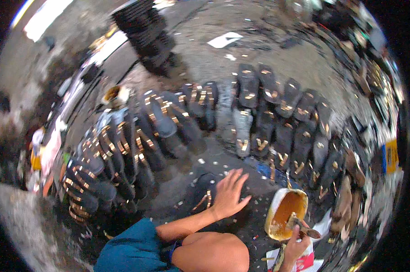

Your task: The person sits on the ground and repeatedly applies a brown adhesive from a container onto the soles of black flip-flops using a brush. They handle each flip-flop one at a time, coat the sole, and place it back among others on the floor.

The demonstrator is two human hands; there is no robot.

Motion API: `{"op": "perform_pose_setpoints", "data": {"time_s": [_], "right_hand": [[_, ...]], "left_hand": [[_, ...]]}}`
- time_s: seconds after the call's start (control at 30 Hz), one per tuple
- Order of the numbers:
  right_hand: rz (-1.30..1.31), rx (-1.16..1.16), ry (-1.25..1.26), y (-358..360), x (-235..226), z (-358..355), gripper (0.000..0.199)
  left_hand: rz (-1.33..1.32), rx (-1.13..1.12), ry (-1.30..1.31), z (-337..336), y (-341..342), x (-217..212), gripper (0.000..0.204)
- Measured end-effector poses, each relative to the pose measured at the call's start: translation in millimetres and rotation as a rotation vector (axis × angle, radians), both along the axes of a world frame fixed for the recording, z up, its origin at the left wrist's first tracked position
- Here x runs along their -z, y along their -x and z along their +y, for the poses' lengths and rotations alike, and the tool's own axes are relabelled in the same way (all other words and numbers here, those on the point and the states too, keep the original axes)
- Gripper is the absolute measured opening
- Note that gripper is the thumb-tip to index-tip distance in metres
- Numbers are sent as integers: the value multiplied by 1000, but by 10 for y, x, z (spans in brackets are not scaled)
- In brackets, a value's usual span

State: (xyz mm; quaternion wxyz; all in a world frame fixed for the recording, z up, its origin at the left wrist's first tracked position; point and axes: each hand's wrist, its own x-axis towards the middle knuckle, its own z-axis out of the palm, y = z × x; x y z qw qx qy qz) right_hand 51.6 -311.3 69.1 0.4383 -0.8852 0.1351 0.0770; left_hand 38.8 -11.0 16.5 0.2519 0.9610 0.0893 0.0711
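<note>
My left hand (229, 194) lies flat, fingers spread, on a dark sandal (202, 196) with a gold strap, on the floor in front of my knee. My right hand (295, 245) grips a brush (300, 225) whose bristle end dips into a white tub (273, 213) of brown glue at the lower right. Rows of dark sandals (123, 149) with gold-trimmed straps fan out in an arc on the floor beyond both hands.
More sandals (282, 118) stand in rows to the right. A tall stack of dark soles (148, 34) stands at the back. A small tub (114, 94) sits at the left, white paper (224, 40) lies far off, and scraps litter the grey floor.
</note>
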Motion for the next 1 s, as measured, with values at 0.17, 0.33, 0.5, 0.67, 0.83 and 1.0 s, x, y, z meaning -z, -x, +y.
{"op": "perform_pose_setpoints", "data": {"time_s": [0.17,0.33,0.5,0.67,0.83,1.0], "right_hand": [[-140,-233,-94,-257,203,315,28],[-276,-336,41,-298,325,302,32],[-313,-254,148,-180,14,185,40],[-264,-259,-64,-276,620,-218,33],[-282,-285,156,-87,-22,258,46],[-346,-286,-20,-67,10,109,43]], "left_hand": [[281,-293,-115,402,1401,111,75],[260,-424,-108,841,1735,-240,63],[-140,-563,-366,1757,1891,-1185,71],[111,-930,-908,2959,2155,-1805,78],[604,-1112,-484,3726,1928,-1832,91],[559,-1106,-431,3829,1677,-1534,90]]}}
